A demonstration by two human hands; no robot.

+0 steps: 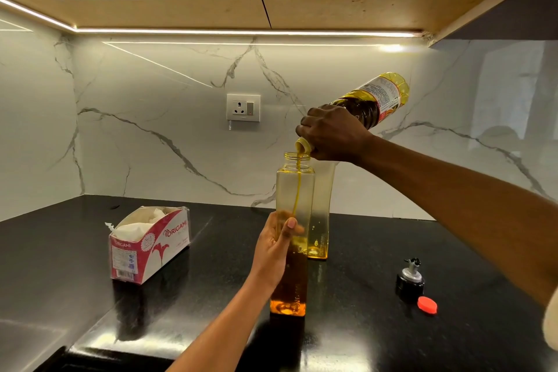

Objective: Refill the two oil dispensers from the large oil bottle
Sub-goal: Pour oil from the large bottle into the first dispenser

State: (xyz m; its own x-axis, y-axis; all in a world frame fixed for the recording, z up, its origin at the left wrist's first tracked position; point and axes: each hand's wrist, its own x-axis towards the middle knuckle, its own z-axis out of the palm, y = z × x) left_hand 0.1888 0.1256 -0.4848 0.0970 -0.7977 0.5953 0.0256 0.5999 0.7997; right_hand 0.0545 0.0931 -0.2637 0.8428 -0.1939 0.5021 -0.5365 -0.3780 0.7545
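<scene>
Oil falls in a thin stream from the large oil bottle [376,100], tilted neck-down in the right hand's [335,133] curled grip, into the open front dispenser [295,190]. The left hand [273,246] grips this dispenser mid-body on the black tabletop [347,305]. The second dispenser [323,214] stands just behind it, nearly empty. To the right lie a black pourer cap [410,280] and a red cap [427,305]. To the left sits a tissue box [151,243] printed "ORIGAMI".

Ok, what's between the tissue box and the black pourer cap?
In the head view, the near dispenser, gripped by the left hand; the second dispenser stands just behind it.
</scene>
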